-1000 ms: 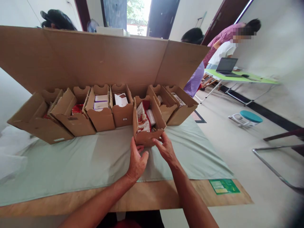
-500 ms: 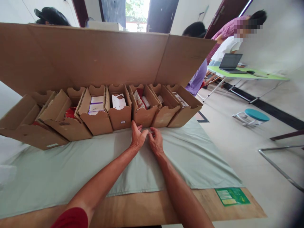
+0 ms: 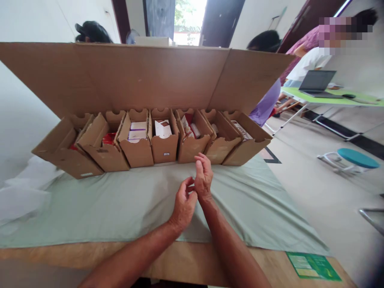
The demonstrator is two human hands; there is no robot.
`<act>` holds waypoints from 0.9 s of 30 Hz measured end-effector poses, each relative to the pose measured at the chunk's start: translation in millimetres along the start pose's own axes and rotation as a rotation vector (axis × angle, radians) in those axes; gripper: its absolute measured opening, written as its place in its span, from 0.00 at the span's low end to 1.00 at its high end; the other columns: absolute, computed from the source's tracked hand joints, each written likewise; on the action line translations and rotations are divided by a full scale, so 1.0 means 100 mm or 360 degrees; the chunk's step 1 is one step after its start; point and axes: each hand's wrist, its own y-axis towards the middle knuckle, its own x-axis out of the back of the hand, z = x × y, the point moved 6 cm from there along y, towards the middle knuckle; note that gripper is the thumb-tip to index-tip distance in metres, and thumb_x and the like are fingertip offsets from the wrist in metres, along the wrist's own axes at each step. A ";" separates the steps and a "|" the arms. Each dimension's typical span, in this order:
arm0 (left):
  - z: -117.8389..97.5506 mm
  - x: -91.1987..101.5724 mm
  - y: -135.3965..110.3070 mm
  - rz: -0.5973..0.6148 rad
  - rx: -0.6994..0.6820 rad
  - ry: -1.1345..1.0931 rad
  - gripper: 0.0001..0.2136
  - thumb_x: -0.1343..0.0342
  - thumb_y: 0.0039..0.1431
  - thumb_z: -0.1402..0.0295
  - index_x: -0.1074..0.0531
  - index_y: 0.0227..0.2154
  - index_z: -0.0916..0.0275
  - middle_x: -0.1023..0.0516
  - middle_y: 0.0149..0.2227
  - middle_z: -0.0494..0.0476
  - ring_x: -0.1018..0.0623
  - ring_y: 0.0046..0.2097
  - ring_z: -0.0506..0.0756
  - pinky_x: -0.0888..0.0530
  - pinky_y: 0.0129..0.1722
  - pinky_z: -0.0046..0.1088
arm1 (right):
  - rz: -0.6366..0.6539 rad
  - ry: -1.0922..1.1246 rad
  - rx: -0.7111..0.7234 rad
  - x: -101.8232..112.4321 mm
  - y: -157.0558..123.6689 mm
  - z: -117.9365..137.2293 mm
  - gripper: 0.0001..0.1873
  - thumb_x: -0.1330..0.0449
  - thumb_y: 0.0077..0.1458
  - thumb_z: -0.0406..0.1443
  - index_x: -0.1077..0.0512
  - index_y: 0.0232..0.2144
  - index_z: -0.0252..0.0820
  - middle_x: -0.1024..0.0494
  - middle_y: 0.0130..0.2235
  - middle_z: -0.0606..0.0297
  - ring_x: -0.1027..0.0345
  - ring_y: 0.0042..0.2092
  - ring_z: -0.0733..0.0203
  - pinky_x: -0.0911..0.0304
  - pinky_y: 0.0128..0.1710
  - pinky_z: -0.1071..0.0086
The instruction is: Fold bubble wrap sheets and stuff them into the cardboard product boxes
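Several open cardboard bins stand side by side on a pale green cloth (image 3: 129,212). My right hand (image 3: 204,176) is open, its fingers stretched toward the lower front of a bin (image 3: 192,150) with red and white packets (image 3: 188,127) inside; whether the fingertips touch the cardboard I cannot tell. Lower and to the left, my left hand (image 3: 184,205) has loosely bent fingers with gaps between them and nothing in them. Its fingertips and thumb come up against my right wrist. A white box (image 3: 163,129) sits in the bin left of centre (image 3: 164,151).
Behind the bins rises a wide cardboard panel (image 3: 150,76). Crumpled clear plastic (image 3: 25,196) lies at left, a green card (image 3: 313,265) at the front right edge. Beyond are a laptop (image 3: 318,82) on a green table (image 3: 300,96), a blue stool (image 3: 357,157) and several people.
My left hand has drawn back from the bins toward my right wrist. My right hand has straightened its fingers and reached forward. The view has turned slightly left.
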 end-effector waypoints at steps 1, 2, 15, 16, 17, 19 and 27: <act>-0.03 -0.04 -0.12 -0.0002 0.0009 -0.0070 0.21 0.43 0.56 0.70 0.31 0.53 0.63 0.23 0.54 0.66 0.22 0.51 0.58 0.25 0.54 0.39 | -0.0054 0.0046 0.0012 0.00 0.03 0.09 0.18 0.49 0.65 0.47 0.24 0.43 0.45 0.27 0.58 0.56 0.36 0.61 0.52 0.46 0.66 0.55; -0.05 -0.08 -0.23 -0.0004 0.0011 -0.0108 0.18 0.43 0.56 0.70 0.30 0.51 0.63 0.22 0.50 0.64 0.21 0.49 0.57 0.24 0.52 0.38 | -0.0117 0.0085 0.0010 0.02 0.08 0.16 0.18 0.48 0.65 0.47 0.24 0.42 0.45 0.28 0.58 0.56 0.37 0.62 0.52 0.47 0.66 0.54; -0.55 0.19 -0.54 0.0098 -0.0210 0.0023 0.15 0.40 0.54 0.72 0.26 0.46 0.62 0.22 0.42 0.59 0.23 0.42 0.55 0.23 0.47 0.34 | -0.0059 0.0164 0.0082 -0.30 0.08 0.77 0.15 0.44 0.61 0.45 0.24 0.41 0.43 0.26 0.58 0.55 0.34 0.60 0.51 0.43 0.64 0.56; -0.54 0.21 -0.63 0.0198 -0.0212 0.0101 0.14 0.41 0.54 0.73 0.25 0.45 0.61 0.21 0.40 0.58 0.23 0.41 0.54 0.23 0.46 0.34 | 0.0053 0.0158 0.0104 -0.39 0.12 0.83 0.15 0.44 0.61 0.45 0.24 0.43 0.42 0.24 0.55 0.55 0.30 0.56 0.52 0.39 0.60 0.57; -0.52 0.24 -0.73 0.0291 -0.0203 0.0182 0.14 0.42 0.54 0.73 0.24 0.44 0.61 0.21 0.39 0.57 0.22 0.40 0.54 0.23 0.46 0.33 | 0.0206 0.0129 0.0114 -0.50 0.17 0.88 0.17 0.43 0.60 0.44 0.25 0.46 0.42 0.21 0.50 0.56 0.27 0.51 0.53 0.35 0.56 0.58; -0.41 0.38 -0.90 0.0366 -0.0120 0.0314 0.15 0.42 0.53 0.74 0.22 0.44 0.61 0.20 0.40 0.58 0.22 0.39 0.54 0.23 0.43 0.32 | 0.0561 -0.0045 0.0120 -0.75 0.31 0.94 0.23 0.42 0.59 0.43 0.28 0.56 0.43 0.19 0.40 0.61 0.25 0.39 0.55 0.31 0.45 0.61; -0.15 1.10 -1.12 0.0162 0.0143 0.0443 0.11 0.43 0.56 0.69 0.21 0.41 0.61 0.17 0.38 0.59 0.19 0.41 0.57 0.23 0.44 0.34 | 0.0900 -0.1247 0.0180 -1.37 0.68 0.93 0.16 0.41 0.53 0.31 0.20 0.44 0.42 0.17 0.37 0.54 0.24 0.41 0.48 0.36 0.41 0.62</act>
